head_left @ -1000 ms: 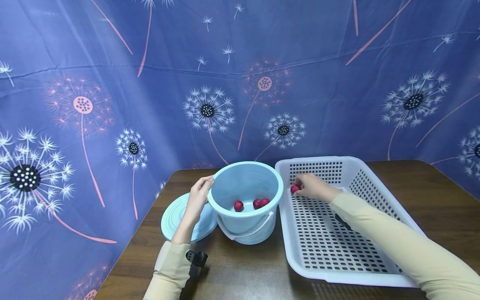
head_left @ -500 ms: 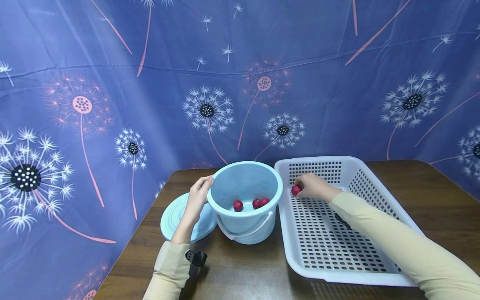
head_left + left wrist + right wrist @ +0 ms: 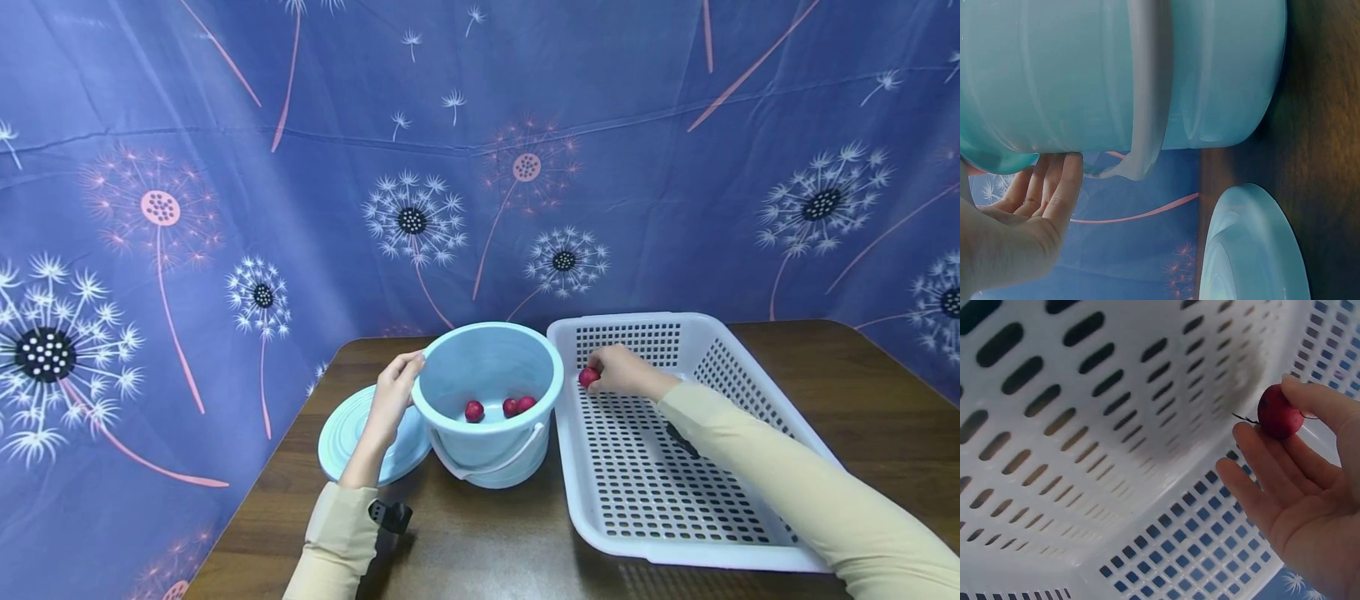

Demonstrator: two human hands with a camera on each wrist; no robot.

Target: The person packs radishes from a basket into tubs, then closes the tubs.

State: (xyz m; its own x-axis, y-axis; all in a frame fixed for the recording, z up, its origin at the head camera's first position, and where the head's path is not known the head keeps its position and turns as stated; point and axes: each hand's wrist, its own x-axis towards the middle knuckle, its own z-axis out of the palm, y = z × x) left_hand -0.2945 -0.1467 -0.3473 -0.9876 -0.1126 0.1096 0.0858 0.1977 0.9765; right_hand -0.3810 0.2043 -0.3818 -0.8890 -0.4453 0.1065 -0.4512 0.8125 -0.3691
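Note:
My right hand pinches a small round red radish with a thin dark root, between thumb and fingers. It is inside the white perforated basket, near its back left corner in the head view. To the left stands a light blue bucket, where several red radishes lie on the bottom. My left hand grips the bucket's left rim; in the left wrist view its fingers press against the outer wall, while the thumb is mostly hidden.
A light blue lid lies on the brown wooden table, left of the bucket and partly under my left forearm. The bucket's handle hangs down its front. A blue dandelion-print cloth hangs behind the table.
My right hand stays at the basket's back left corner with the radish, shifting only very slightly. The left hand keeps its place on the bucket rim.

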